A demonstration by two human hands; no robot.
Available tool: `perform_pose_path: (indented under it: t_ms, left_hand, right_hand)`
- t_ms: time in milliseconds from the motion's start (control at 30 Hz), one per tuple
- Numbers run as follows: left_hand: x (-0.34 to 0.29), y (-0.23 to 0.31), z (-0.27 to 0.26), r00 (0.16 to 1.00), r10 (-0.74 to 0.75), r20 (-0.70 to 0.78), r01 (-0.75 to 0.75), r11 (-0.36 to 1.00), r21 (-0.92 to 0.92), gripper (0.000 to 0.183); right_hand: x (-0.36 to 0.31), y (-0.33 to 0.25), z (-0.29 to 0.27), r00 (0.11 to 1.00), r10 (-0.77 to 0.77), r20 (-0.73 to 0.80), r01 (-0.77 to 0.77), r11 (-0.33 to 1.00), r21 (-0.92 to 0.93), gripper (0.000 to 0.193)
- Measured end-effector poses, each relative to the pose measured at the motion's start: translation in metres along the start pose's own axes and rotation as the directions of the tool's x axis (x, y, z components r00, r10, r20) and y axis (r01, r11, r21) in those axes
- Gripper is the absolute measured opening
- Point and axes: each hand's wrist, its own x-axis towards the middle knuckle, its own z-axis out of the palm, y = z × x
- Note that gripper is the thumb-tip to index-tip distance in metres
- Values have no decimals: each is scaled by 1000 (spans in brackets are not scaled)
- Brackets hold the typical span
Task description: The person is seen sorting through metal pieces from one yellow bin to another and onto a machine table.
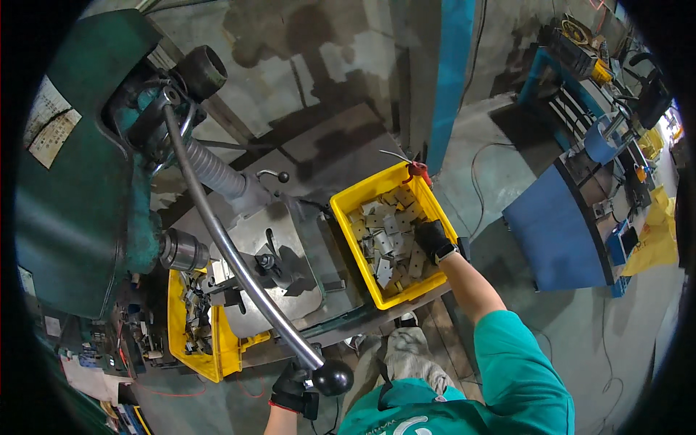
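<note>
My right hand [433, 241], in a black glove with a watch at the wrist, reaches down into a yellow bin [442, 279] of small flat metal plates [389, 235]. Its fingertips are lost among the plates, so I cannot tell whether it grips one. My left hand [291, 388], in a black glove with a red cuff, is beside the end of a long steel lever [239, 261], close to its black ball knob [333, 378]. The lever end partly covers this hand, and its fingers do not show clearly. The lever belongs to a green drill press [69, 210].
A steel worktable plate [308, 308] carries a clamp fixture [270, 270] under the chuck [183, 251]. Another yellow bin [227, 355] of metal parts stands left. Red-handled pliers [416, 172] hang on the right bin's rim. A blue bench [558, 225] stands far right.
</note>
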Motion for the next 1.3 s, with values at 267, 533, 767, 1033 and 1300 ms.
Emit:
perform_pose_path:
  t_ms: [267,533,767,1033,1300]
  left_hand:
    - [-1,3,11,999,25,-21,-24,999,49,53]
    - [5,2,6,1000,23,12,-23,999,25,57]
    - [-12,3,-19,999,38,22,-37,998,-57,61]
    - [-10,-26,-71,997,55,53,-46,988,-150,43]
    - [9,-29,-93,986,104,127,-71,967,-244,40]
  right_hand:
    - [-16,-4,-31,978,38,203,-40,999,7,19]
    - [2,-19,-74,739,513,436,-637,742,208,24]
    - [6,-29,-60,738,590,327,-667,713,219,23]
    - [-3,-18,-99,805,344,483,-452,883,125,29]
    - [-19,-14,-49,626,218,748,-704,570,423,37]
